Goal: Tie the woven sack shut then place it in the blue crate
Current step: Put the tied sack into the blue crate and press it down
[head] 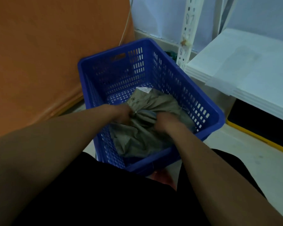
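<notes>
Sitting on the floor by your knees, the blue crate point(207, 111) already holds the woven sack point(137, 139); the sack fills the near end and right side, leaving the far left corner bare; it looks soft, floppy and light, so hold it by the bunched neck; your left hand point(121, 111) and right hand point(163, 120) both squeeze that neck; any knot is too blurry to tell.

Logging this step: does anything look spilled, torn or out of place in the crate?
Nothing looks spilled or torn. The woven sack lies inside the blue crate, left hand and right hand gripping its bunched neck.
</notes>
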### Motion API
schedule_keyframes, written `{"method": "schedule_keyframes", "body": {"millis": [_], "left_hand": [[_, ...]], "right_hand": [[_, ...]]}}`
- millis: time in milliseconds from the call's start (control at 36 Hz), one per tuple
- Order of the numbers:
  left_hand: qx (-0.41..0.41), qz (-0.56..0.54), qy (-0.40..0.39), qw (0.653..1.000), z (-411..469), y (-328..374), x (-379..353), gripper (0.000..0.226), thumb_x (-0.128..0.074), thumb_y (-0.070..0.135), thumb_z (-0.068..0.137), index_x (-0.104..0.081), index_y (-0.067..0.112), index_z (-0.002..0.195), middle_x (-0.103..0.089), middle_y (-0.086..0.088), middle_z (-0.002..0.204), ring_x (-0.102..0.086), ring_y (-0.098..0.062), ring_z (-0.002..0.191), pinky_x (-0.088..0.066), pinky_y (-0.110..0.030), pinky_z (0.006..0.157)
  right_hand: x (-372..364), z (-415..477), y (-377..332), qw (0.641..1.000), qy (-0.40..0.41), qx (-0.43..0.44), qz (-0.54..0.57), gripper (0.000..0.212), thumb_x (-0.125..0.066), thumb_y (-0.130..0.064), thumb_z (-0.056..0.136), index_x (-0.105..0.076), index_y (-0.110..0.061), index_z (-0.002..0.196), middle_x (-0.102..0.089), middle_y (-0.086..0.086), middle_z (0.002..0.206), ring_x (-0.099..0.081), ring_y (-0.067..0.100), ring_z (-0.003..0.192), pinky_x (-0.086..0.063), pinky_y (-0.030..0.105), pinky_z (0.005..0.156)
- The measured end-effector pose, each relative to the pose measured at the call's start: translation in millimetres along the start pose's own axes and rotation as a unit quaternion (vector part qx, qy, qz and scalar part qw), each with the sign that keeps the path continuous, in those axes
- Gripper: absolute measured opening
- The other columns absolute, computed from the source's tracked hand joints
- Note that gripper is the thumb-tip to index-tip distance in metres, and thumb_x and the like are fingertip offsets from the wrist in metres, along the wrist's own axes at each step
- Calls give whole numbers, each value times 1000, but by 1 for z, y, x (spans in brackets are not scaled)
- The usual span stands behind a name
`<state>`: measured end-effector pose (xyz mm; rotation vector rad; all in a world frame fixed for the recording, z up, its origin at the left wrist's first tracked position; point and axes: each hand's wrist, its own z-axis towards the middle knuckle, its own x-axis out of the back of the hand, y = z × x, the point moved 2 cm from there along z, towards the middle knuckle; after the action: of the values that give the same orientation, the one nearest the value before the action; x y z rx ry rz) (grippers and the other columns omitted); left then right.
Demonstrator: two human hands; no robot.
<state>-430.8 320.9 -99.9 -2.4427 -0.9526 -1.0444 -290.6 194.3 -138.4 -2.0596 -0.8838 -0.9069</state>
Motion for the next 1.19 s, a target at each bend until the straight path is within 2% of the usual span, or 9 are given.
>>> {"method": "schedule_keyframes", "body": {"millis": [83, 222, 333, 500, 667, 833, 944, 1111, 1194], "left_hand": [[10, -26, 10, 1000, 8, -6, 8, 53, -70, 49, 81, -61, 25, 127, -59, -2, 125, -58, -24, 107, -51, -42, 96], [54, 18, -149, 987, 7, -15, -16, 50, -70, 54, 81, -60, 18, 115, -60, -5, 114, -63, -30, 104, -57, -41, 89], [63, 103, -61, 991, 2, -22, 2, 20, -72, 31, 84, -61, 16, 76, -66, -4, 86, -62, -21, 76, -55, -33, 71], [87, 80, 37, 992, -6, -23, 16, 18, -62, 28, 90, -51, 20, 78, -52, 1, 78, -52, -14, 69, -45, -31, 65], [116, 165, 33, 979, -2, -9, -7, 52, -54, 43, 93, -49, 15, 137, -51, -9, 132, -48, -30, 124, -46, -48, 99], [118, 209, 60, 969, 7, 17, -13, 71, -49, 47, 95, -29, 9, 152, -31, -18, 152, -30, -38, 139, -34, -56, 110], [51, 157, 189, 968, 5, 24, 3, 91, -61, 49, 86, -13, 10, 153, -14, -20, 158, -15, -41, 147, -28, -60, 112], [10, 98, -41, 994, 22, 13, -24, 99, -58, 59, 87, 7, 35, 157, 8, -7, 166, -1, -34, 152, -17, -58, 120], [4, 184, -10, 983, 15, 17, -19, 87, -54, 54, 92, -1, 34, 158, 20, -8, 164, 15, -33, 152, 1, -67, 117]], "right_hand": [[2, 3, -6, 999, 42, 22, 8, 41, -58, -33, 94, -55, -18, 132, -61, 10, 128, -59, 27, 111, -50, 40, 97], [-10, 1, 6, 993, -92, -15, -77, 50, -59, -36, 97, -51, -11, 140, -58, 12, 132, -57, 26, 115, -47, 37, 102], [-1, 4, 6, 998, 25, -30, -44, 25, -54, -26, 98, -65, -11, 115, -64, 9, 117, -61, 24, 103, -47, 33, 88], [21, 9, 15, 971, 231, -63, -16, 16, -54, -22, 98, -66, -13, 94, -69, 9, 103, -65, 23, 90, -52, 32, 74], [-1, 13, 27, 990, -80, -108, -49, 56, -59, -33, 94, -46, -9, 143, -55, 15, 132, -55, 28, 111, -48, 41, 103], [10, 16, 22, 994, 33, -92, -44, 45, -59, -40, 89, -59, -14, 126, -59, 12, 126, -57, 29, 111, -48, 42, 100], [22, 10, 17, 990, 126, -31, -47, 76, -63, -41, 86, -30, -20, 151, -33, 17, 152, -31, 38, 139, -31, 53, 114], [-2, 16, 21, 989, -131, -32, -66, 77, -59, -46, 86, -31, -25, 154, -43, 12, 150, -48, 33, 126, -40, 48, 108], [-11, 18, 18, 986, -146, -36, -76, 75, -57, -50, 87, -33, -21, 153, -43, 13, 149, -47, 32, 125, -40, 49, 108]]}}
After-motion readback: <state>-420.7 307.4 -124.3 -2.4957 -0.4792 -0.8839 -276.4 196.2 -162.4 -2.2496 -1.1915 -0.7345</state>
